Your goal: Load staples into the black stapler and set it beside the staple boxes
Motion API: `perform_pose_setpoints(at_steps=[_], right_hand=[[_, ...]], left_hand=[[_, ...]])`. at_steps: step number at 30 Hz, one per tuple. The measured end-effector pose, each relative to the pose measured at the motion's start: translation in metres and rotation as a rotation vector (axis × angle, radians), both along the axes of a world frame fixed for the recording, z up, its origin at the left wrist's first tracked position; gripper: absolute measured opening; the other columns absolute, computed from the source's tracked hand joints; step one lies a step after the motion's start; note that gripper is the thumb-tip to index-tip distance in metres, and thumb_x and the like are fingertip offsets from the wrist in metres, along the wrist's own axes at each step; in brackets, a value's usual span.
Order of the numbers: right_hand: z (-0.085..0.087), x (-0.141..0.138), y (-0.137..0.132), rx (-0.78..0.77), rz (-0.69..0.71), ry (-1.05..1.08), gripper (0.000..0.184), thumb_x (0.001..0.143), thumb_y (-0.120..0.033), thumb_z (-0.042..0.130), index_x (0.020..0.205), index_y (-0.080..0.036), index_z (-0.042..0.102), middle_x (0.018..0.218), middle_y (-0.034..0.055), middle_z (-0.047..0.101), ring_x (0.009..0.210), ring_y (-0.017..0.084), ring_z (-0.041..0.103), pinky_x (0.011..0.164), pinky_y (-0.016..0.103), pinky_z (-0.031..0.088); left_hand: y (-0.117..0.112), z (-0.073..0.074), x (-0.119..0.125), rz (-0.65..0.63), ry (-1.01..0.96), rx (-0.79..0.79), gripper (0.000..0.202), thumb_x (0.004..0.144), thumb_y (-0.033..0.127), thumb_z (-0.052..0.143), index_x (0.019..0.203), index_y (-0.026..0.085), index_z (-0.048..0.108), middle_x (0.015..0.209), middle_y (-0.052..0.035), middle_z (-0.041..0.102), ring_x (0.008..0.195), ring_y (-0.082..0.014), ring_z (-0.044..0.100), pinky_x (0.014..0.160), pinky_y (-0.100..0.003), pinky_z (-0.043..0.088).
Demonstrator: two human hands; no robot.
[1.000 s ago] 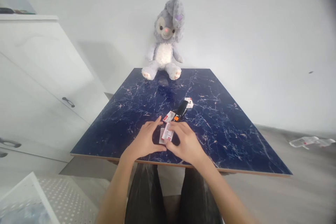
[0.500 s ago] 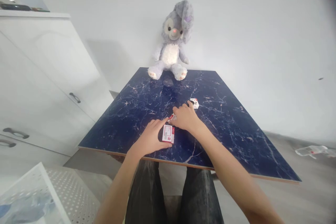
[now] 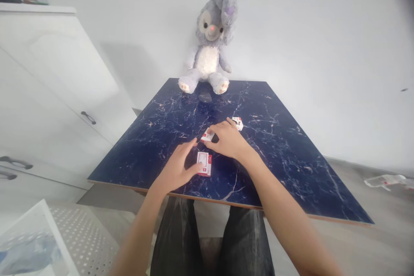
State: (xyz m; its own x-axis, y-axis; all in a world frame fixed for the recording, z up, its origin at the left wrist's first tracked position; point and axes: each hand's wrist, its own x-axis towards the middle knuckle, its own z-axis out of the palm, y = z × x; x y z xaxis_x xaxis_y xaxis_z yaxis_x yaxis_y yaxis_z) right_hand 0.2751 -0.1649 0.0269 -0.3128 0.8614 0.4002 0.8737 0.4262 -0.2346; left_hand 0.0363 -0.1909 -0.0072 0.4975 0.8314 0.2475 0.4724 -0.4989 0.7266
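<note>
On the blue marbled table (image 3: pixel 155 146), a small white-and-red box (image 3: pixel 207 169) lies flat near the front edge. My left hand (image 3: pixel 176 168) is beside it with fingers spread, the thumb tip over the box's left side. Farther forward, my right hand (image 3: pixel 228 138) pinches a second small white-and-red box (image 3: pixel 207 135) between thumb and fingers. Just past the right hand's fingertips stands a third white box (image 3: pixel 238 123) with red and black print, partly covered by the hand. Small print on the boxes is unreadable.
A grey plush rabbit (image 3: pixel 208 58) sits at the table's back edge against the wall. White cabinets (image 3: pixel 48 82) with dark handles stand to the left. A perforated white basket (image 3: pixel 77 233) is at lower left, and clear plastic items (image 3: pixel 384 181) lie on the floor at right.
My left hand's fingers have come off the near box's edges and opened leftward. The right hand has shifted slightly away from the left, and the box in its pinch shows more.
</note>
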Motion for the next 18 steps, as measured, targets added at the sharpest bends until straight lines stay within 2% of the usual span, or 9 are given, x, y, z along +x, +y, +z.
perform_pose_setpoints(at_steps=[3,6,10,13,16,18], right_hand=[[0.003,-0.013,-0.003,0.121,0.119,0.187,0.029,0.087,-0.042,0.068,0.106,-0.02,0.064,0.112,0.0091,0.069,0.107,0.027,0.063,0.11,0.051,0.04],[0.0,-0.033,-0.009,0.184,0.208,0.306,0.03,0.088,-0.041,0.067,0.11,-0.02,0.062,0.122,0.0119,0.064,0.108,0.025,0.062,0.097,0.041,0.052],[-0.007,-0.043,-0.014,0.146,0.269,0.351,0.034,0.087,-0.041,0.07,0.113,-0.02,0.062,0.132,0.0135,0.057,0.103,0.022,0.065,0.091,0.038,0.057],[-0.007,-0.037,-0.013,0.098,0.387,0.332,0.035,0.087,-0.043,0.073,0.113,-0.021,0.063,0.148,0.0136,0.049,0.109,0.023,0.065,0.095,0.039,0.057],[-0.006,-0.031,-0.008,0.059,0.456,0.361,0.023,0.092,-0.038,0.069,0.109,-0.023,0.065,0.136,0.0099,0.061,0.116,0.023,0.065,0.1,0.039,0.054],[-0.006,-0.029,-0.005,0.045,0.464,0.426,0.022,0.091,-0.037,0.07,0.106,-0.023,0.065,0.124,0.0083,0.067,0.115,0.021,0.066,0.101,0.038,0.054]], left_hand=[[0.002,-0.002,0.001,0.156,-0.262,-0.1,0.052,0.098,0.044,0.056,0.146,0.026,0.049,0.131,-0.0108,0.066,0.117,-0.0257,0.064,0.102,-0.044,0.049],[0.002,-0.002,0.004,0.231,-0.476,-0.217,0.042,0.095,0.044,0.06,0.13,0.022,0.062,0.12,-0.0097,0.072,0.103,-0.0235,0.07,0.092,-0.038,0.055],[0.0,-0.005,0.007,0.32,-0.636,-0.299,0.035,0.086,0.039,0.072,0.115,0.019,0.071,0.104,-0.0064,0.075,0.086,-0.0194,0.07,0.083,-0.032,0.056],[0.0,-0.008,0.006,0.319,-0.729,-0.369,0.031,0.085,0.036,0.071,0.11,0.018,0.075,0.105,-0.0065,0.075,0.082,-0.018,0.069,0.077,-0.03,0.057],[0.0,-0.009,0.006,0.274,-0.774,-0.426,0.034,0.085,0.036,0.069,0.112,0.017,0.076,0.109,-0.0082,0.074,0.083,-0.018,0.068,0.072,-0.03,0.057],[0.0,-0.008,0.006,0.254,-0.808,-0.471,0.037,0.085,0.035,0.07,0.117,0.017,0.075,0.107,-0.0085,0.074,0.079,-0.0167,0.068,0.07,-0.029,0.058]])
